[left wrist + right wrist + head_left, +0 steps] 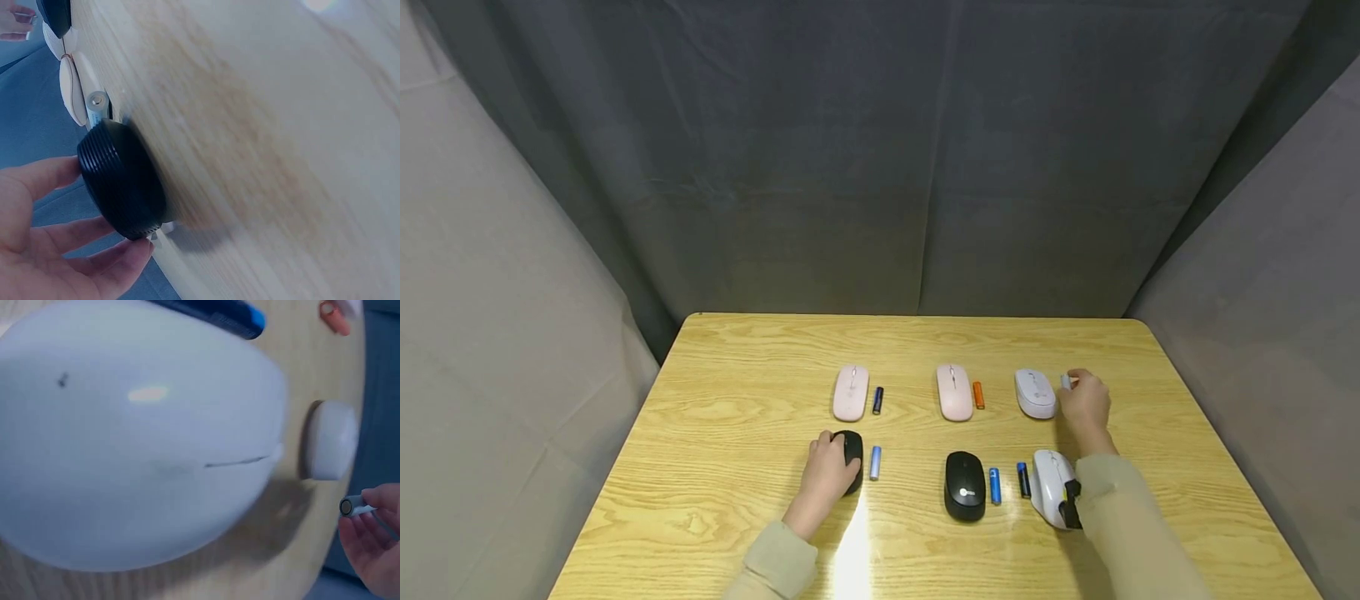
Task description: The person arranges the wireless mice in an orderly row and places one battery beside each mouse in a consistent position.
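My left hand (829, 472) grips a black computer mouse (853, 448) by its sides, at the front left of the group. In the left wrist view the ribbed side of this mouse (119, 181) shows between thumb and fingers, low over the wood. A pale blue battery (876, 463) lies just right of it. My right hand (1087, 406) pinches a light grey battery (1065, 382) at the far right. One end of that battery (347, 507) faces the right wrist camera. Beside this hand sits a small white mouse (1035, 393).
Two pink mice (851, 392) stand at the back, with a dark battery (877, 401) and an orange battery (978, 395) beside them. Nearer are another black mouse (965, 487), a blue battery (995, 486), a black-and-blue battery (1023, 480) and a larger white mouse (1049, 483) under the right forearm.
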Motion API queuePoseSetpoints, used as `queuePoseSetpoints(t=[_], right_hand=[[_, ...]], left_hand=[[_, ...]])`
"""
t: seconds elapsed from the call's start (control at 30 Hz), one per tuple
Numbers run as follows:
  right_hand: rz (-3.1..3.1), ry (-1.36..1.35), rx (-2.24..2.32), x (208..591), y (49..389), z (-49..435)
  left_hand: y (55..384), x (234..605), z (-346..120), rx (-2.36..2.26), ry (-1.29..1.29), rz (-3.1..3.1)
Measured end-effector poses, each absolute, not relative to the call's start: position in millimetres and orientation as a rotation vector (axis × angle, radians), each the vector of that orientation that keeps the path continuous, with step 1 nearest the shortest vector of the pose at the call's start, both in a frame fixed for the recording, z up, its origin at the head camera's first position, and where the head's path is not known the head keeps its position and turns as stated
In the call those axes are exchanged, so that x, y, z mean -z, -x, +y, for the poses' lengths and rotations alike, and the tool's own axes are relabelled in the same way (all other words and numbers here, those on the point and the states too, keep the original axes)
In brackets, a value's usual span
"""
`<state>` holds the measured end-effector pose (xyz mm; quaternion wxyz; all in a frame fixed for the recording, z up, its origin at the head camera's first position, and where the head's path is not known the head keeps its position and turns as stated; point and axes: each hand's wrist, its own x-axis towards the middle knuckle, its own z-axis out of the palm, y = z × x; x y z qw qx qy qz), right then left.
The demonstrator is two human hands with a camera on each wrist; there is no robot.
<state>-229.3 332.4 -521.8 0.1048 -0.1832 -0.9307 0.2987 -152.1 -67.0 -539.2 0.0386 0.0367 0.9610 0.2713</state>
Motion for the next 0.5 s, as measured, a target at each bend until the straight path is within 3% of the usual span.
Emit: queuePoseSetpoints(t=[0.5], right_hand=[[-2.872, 0.473, -0.86, 549.0, 232.8, 343.2]], left_hand=[[153.0, 540.9, -67.3, -0.835, -0.107, 2.937]])
